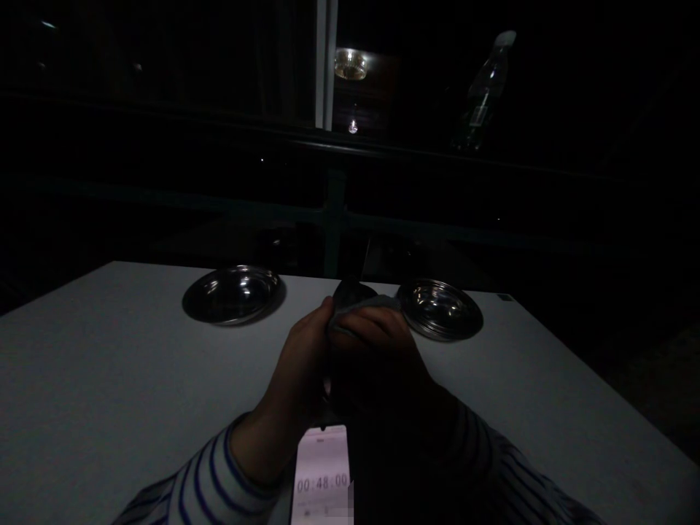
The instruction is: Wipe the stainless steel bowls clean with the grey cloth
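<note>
Both hands meet over the white table (131, 364), in front of my body. My left hand (303, 361) is closed on the near left side of a dark, rounded object (351, 291) whose kind I cannot make out in the dim light. My right hand (383, 350) grips a thin grey cloth (361, 306) and presses it against that object. Most of the object is hidden by my fingers and the shadow. Just below my hands, a lit phone (321, 474) shows a timer reading 00:48:00.
A shiny steel dish (232, 295) lies left of my hands; another steel dish (440, 310) lies close to my right hand. Beyond the table is dark glass with a pale vertical frame (327, 65). A clear plastic bottle (486, 91) stands at the upper right.
</note>
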The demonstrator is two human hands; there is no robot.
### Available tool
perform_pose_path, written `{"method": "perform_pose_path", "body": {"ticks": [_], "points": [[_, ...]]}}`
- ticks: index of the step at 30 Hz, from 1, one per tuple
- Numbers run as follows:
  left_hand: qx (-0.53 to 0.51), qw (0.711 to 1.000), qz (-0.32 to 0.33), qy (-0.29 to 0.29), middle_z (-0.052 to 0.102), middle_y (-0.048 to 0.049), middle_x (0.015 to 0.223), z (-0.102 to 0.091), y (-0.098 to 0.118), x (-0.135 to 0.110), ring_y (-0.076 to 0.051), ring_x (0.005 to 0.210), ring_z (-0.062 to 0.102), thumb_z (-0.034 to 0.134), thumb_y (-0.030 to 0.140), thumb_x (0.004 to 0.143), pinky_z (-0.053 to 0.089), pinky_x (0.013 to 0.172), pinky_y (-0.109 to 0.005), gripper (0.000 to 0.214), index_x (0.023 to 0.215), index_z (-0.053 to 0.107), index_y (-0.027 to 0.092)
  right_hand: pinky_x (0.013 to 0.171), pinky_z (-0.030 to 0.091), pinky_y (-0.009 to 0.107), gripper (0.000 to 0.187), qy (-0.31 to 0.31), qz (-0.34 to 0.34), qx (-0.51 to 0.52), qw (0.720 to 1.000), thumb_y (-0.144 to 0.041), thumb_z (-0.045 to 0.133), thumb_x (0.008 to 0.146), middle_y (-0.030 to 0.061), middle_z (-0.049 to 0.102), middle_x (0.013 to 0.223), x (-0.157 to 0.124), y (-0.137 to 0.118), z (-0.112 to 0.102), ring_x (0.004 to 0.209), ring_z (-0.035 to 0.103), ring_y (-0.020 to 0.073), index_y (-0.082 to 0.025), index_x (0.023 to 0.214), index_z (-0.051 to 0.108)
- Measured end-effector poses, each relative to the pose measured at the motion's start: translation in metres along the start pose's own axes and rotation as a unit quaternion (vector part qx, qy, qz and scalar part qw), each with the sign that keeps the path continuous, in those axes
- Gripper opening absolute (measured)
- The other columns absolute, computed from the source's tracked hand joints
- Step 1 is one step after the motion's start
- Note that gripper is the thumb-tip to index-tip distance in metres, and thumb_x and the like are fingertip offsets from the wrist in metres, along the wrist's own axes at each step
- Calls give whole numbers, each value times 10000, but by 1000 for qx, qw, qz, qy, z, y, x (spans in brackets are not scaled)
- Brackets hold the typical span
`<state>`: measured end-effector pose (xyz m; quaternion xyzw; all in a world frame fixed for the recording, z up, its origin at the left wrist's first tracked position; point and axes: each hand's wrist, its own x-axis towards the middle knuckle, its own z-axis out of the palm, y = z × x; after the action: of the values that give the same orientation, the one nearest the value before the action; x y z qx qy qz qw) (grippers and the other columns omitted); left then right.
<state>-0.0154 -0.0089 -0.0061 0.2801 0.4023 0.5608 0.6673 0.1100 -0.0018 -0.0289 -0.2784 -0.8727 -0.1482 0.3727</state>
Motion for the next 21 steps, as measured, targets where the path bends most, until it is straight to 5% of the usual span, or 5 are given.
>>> {"method": "perform_pose_path", "body": {"ticks": [4, 12, 18, 21], "points": [[14, 999, 27, -10, 566, 13, 564, -2, -3, 0, -106, 528, 518, 588, 387, 714, 410, 533, -229, 240, 693, 615, 149, 824, 352, 371, 257, 2, -1, -11, 1000, -320, 454, 839, 39, 593, 1083, 0, 3, 1, 1022, 465, 210, -198, 1042, 553], [21, 998, 52, -43, 586, 14, 568, 4, -5, -8, -104, 538, 527, 541, 357, 760, 408, 504, -214, 237, 663, 630, 160, 855, 384, 357, 284, -5, 102, 8, 995, -290, 382, 881, 74, 572, 1088, 2, 20, -10, 1008, 466, 203, -149, 1044, 568], [-19, 999, -17, 37, 623, -3, 577, 2, 0, -4, -128, 539, 581, 532, 384, 762, 438, 506, -229, 256, 709, 635, 156, 825, 366, 353, 253, -7, -12, 25, 1000, -333, 480, 828, 22, 591, 1087, 0, 4, -1, 1035, 456, 190, -206, 1032, 561], [-6, 996, 29, 83, 641, -10, 613, 5, 7, -4, -137, 585, 604, 553, 344, 751, 440, 518, -221, 210, 733, 637, 153, 873, 331, 359, 216, -25, -54, 5, 998, -326, 485, 828, 17, 586, 1104, 0, -3, 2, 1067, 440, 181, -207, 987, 572]]}}
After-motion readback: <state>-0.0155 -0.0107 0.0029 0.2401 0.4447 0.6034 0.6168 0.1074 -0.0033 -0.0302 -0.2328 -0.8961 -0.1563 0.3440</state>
